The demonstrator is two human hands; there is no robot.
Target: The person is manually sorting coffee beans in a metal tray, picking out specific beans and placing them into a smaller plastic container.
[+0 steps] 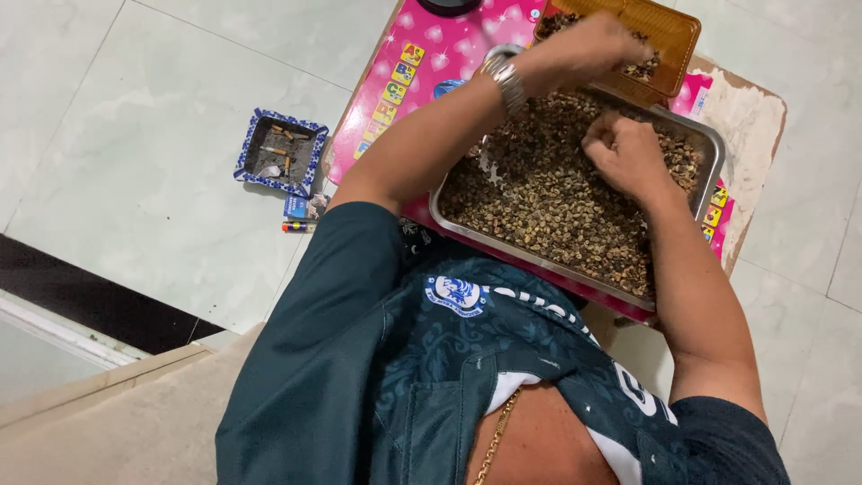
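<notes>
A rectangular metal tray (711,136) holds a layer of small brown-green beans (539,193). My right hand (628,154) rests in the tray's far part, fingers curled down and pinching among the beans. My left hand (584,43), with a metal watch (505,79) on the wrist, reaches past the metal tray and hovers over an orange plastic tray (675,36) that holds a few darker beans. That hand is blurred, so whether its fingers hold anything is unclear.
Both trays sit on a low pink patterned board (422,54) on a pale tiled floor. A blue-and-white square ashtray (280,153) with cigarette ends lies to the left, with a lighter (299,227) beside it. A dark round object (449,5) is at the top edge.
</notes>
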